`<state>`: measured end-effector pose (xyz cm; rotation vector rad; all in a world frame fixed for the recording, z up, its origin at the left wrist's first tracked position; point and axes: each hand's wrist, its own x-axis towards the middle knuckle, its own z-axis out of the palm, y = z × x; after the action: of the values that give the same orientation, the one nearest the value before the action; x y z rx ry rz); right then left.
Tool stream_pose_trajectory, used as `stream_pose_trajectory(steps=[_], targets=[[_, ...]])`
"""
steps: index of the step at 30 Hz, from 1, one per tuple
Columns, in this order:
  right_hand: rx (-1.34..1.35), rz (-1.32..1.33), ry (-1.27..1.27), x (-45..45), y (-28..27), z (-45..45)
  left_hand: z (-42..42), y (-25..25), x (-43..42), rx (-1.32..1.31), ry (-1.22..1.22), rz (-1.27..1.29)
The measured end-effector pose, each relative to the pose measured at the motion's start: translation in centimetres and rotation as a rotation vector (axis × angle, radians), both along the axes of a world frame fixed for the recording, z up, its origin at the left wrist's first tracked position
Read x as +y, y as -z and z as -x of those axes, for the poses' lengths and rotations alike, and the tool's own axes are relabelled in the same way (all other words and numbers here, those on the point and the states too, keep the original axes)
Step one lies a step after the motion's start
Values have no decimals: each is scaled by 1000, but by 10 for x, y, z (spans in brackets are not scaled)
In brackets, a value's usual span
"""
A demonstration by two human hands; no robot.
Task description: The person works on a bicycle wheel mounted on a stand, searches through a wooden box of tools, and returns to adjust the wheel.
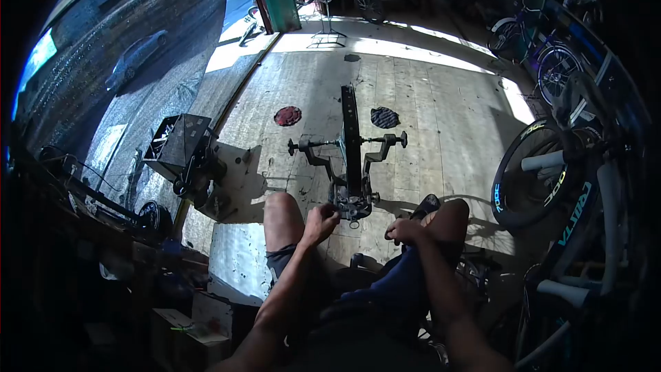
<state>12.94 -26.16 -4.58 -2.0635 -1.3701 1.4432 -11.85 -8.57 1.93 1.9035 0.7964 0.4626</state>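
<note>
A wheel (351,138) stands upright, seen edge-on, in a dark truing stand (375,155) on the floor between the person's knees. My left hand (321,224) is at the lower left of the stand, close to its base, with the fingers curled together; whatever they hold is too small to make out. Near the right knee, my right hand (406,231) is closed, fingers pressed together, to the right of the base and apart from it. Anything inside it is hidden.
A dark metal box (180,139) with tools stands at the left. Red (288,116) and dark (385,118) round pads lie beyond the stand. Bicycle parts, including a lettered wheel (506,189), crowd the right side. Bicycles stand at the back.
</note>
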Motion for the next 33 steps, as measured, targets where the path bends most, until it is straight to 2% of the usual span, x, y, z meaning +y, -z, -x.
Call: stream_pose_trajectory(steps=[3, 4, 7, 9, 11, 12, 14, 16, 17, 19, 20, 22, 24, 25, 29, 30, 31, 33], targets=[[-117, 98, 7, -4, -23, 6, -21, -38, 6, 17, 13, -145], [-134, 118, 7, -3, -22, 7, -30, -26, 17, -92, 38, -93], [-106, 54, 20, 1, -21, 6, -49, -54, 29, -118, 81, -4], [-67, -32, 43, -2, -19, 7, -57, -52, 40, -302, 19, -4], [-68, -79, 149, -7, -17, 9, -55, -43, 48, -334, -32, 144], [-72, -133, 247, -8, -17, 10, -50, -34, 50, -333, -24, 148], [-80, -243, 441, -7, -20, 13, -31, -13, 43, -239, -92, 488], [2, -270, 481, -6, -34, 19, -15, -10, 32, -36, 64, 388], [89, -297, 515, -7, -47, 28, -17, -23, 23, -30, 71, 392], [263, -348, 572, -4, -69, 49, -21, -46, -1, -83, 122, 760], [263, -436, 558, 2, -75, 60, -23, -47, -7, -81, 122, 759], [265, -525, 543, 15, -85, 84, -27, -49, -20, -52, 109, 990], [374, -765, 405, 21, -95, 104, -25, -48, -28, -29, 91, 1225], [377, -762, 400, 18, -104, 110, -21, -41, -27, -32, 86, 1226], [-181, -924, 147, -1, -170, 131, -5, 12, -3, -152, 363, 872], [77, -888, 59, -12, -188, 128, -4, 10, -1, -156, 355, 868], [287, -747, -63, -27, -210, 124, -5, 7, 1, -100, 363, 710], [807, -651, -466, -49, -263, 128, -8, 2, 2, 16, 376, 399]])
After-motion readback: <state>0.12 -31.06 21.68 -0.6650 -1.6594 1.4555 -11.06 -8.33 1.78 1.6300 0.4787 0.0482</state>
